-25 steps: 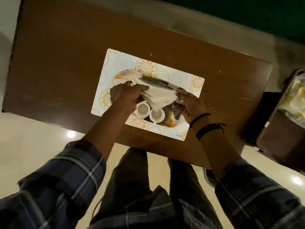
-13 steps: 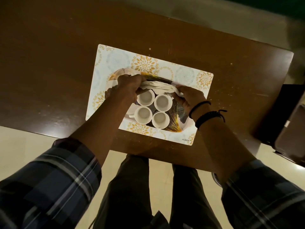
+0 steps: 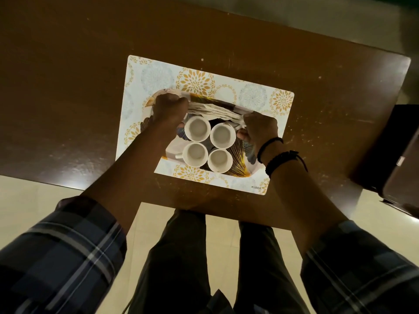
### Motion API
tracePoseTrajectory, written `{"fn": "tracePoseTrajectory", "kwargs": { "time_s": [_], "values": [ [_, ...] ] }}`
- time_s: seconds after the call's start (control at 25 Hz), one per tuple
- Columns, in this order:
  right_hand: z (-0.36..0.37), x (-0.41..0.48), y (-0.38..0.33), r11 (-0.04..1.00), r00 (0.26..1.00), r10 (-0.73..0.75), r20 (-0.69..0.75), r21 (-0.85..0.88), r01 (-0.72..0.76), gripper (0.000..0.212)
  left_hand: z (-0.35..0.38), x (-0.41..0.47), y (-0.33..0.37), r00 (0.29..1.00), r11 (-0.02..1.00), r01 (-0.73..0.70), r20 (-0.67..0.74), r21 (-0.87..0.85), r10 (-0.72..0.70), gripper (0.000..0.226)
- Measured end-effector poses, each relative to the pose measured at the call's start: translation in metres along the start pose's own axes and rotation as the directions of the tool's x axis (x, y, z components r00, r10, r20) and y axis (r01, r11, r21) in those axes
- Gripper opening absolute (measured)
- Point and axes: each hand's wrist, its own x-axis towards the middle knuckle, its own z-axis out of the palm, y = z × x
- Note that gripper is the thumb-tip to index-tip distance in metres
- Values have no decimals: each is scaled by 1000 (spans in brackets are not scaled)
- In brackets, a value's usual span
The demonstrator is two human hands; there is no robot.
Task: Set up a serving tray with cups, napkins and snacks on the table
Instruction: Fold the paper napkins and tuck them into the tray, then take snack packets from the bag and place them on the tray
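Note:
A patterned serving tray [image 3: 241,155] with gold fan print lies on a floral placemat [image 3: 254,96] on the brown table [image 3: 68,87]. Several white cups [image 3: 197,128] stand close together in the tray's near half. A stack of white napkins [image 3: 215,109] lies along the tray's far side behind the cups. My left hand [image 3: 169,108] grips the left end of the napkins and my right hand [image 3: 260,126] grips the right end. Both hands have curled fingers; the fingertips are hidden under the paper.
The table's near edge [image 3: 204,207] runs just above my legs, over pale floor tiles. A dark chair or side table [image 3: 394,155] stands at the right edge. Bare tabletop extends left and beyond the placemat.
The napkin stack moved from above the cups to the tray's far side, uncovering the two rear cups. Both hands moved away from me with it, and the view shifted closer.

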Motion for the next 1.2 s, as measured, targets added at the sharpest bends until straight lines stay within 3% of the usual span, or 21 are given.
{"fn": "tracePoseTrajectory", "kwargs": {
  "time_s": [0.04, 0.08, 0.12, 0.2, 0.32, 0.44, 0.6, 0.72, 0.8, 0.88, 0.96, 1.0, 1.12, 1.2],
  "values": [
    [-4, -8, 1, 997, 999, -24, 22, 79, 22, 35, 1, -3, 0, 999, 998, -32, -3, 55, 32, 38],
    [-5, 0, 3, 965, 996, 79, 50, 246, -89, 34, 2, -6, 2, 998, 993, -65, -11, 95, 67, 40],
    [-5, -7, 7, 941, 999, 51, 20, 333, -55, 33, 3, -8, 4, 993, 983, -99, -47, 157, 108, 43],
    [-15, -15, 12, 958, 994, 20, -109, 286, 12, 31, 5, -19, 6, 964, 937, -176, -139, 303, 226, 48],
    [-53, -22, 22, 955, 984, -9, -177, 289, 61, 34, 26, -55, 17, 861, 843, -394, -174, 367, 478, 48],
    [-112, -26, 40, 935, 942, -43, -332, 320, 155, 35, 68, -99, 29, 726, 674, -618, -36, 404, 687, 50],
    [-213, -12, 78, 936, 805, -5, -594, 280, 212, 40, 136, -146, 34, 662, 572, -737, 217, 360, 717, 46],
    [-296, 7, 111, 950, 696, 3, -718, 221, 223, 36, 186, -176, 31, 625, 555, -780, 343, 288, 701, 43],
    [-339, 20, 126, 929, 698, -4, -717, 255, 267, 31, 213, -189, 27, 605, 571, -793, 381, 213, 699, 40],
    [-371, 40, 137, 895, 779, 11, -627, 353, 272, 27, 233, -198, 23, 597, 584, -794, 399, 170, 696, 38],
    [-394, 58, 139, 812, 865, 142, -482, 557, 177, 18, 250, -205, 19, 598, 599, -788, 409, 143, 689, 36],
    [-401, 65, 139, 773, 871, 217, -441, 622, 122, 16, 255, -207, 17, 604, 610, -781, 416, 136, 680, 35],
    [-417, 87, 133, 698, 872, 274, -404, 708, 109, 45, 266, -210, 11, 629, 643, -752, 447, 145, 636, 35],
    [-420, 92, 123, 657, 865, 292, -408, 743, 128, 44, 267, -209, 8, 633, 644, -748, 461, 159, 621, 34]
  ]
}}
